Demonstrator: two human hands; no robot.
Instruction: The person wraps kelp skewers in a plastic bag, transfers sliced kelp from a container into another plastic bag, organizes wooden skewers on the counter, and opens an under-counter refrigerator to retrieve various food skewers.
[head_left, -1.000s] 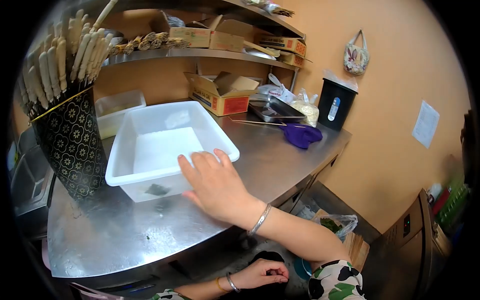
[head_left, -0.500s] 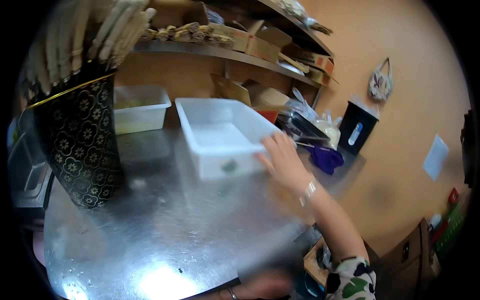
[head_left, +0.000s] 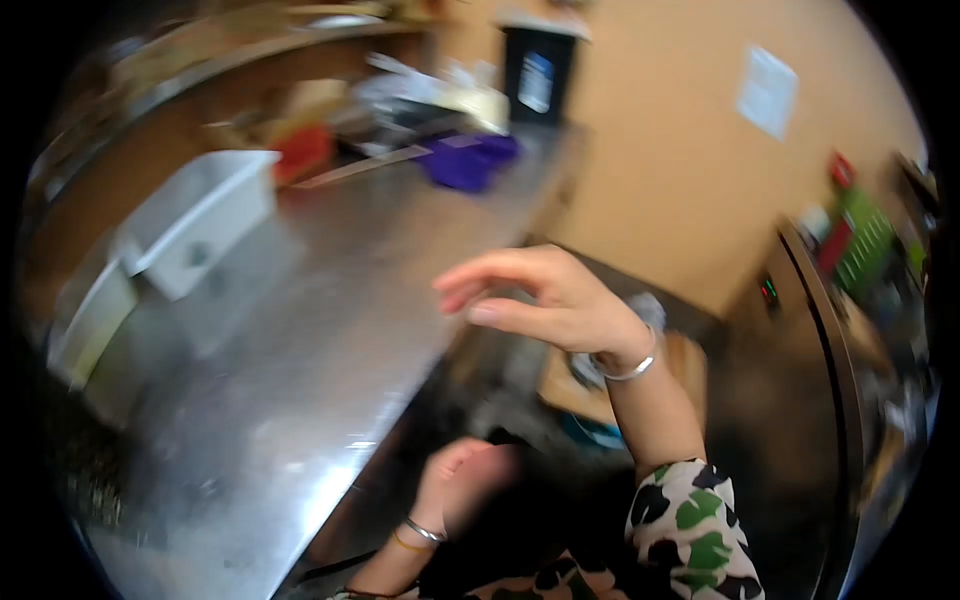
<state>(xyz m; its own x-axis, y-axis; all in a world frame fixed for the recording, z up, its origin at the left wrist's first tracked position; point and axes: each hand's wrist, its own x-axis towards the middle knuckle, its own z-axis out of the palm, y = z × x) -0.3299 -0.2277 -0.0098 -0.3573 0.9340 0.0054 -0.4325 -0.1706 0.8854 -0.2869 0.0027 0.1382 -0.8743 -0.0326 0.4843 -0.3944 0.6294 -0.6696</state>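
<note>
My right hand [head_left: 550,300] is raised near the edge of the steel table [head_left: 300,330], its thumb and fingers apart and nothing between them. A silver bangle circles that wrist. Lower down, beside the table's near edge, my left hand [head_left: 462,485] is smeared by motion, so its finger pose is unclear. The white plastic bin [head_left: 215,230] stands at the far left of the table, away from both hands. Next to it is another pale bin [head_left: 95,325], partly blurred.
A purple cloth [head_left: 470,160], plastic bags [head_left: 400,85] and a black container [head_left: 538,75] sit at the table's far end. A shelf [head_left: 250,50] runs above. To the right are a wooden board [head_left: 685,375] low down and a brown cabinet [head_left: 780,380].
My right hand has come off the white bin's rim. The view has swung right, so the bin now appears far left. My left hand shows more fully.
</note>
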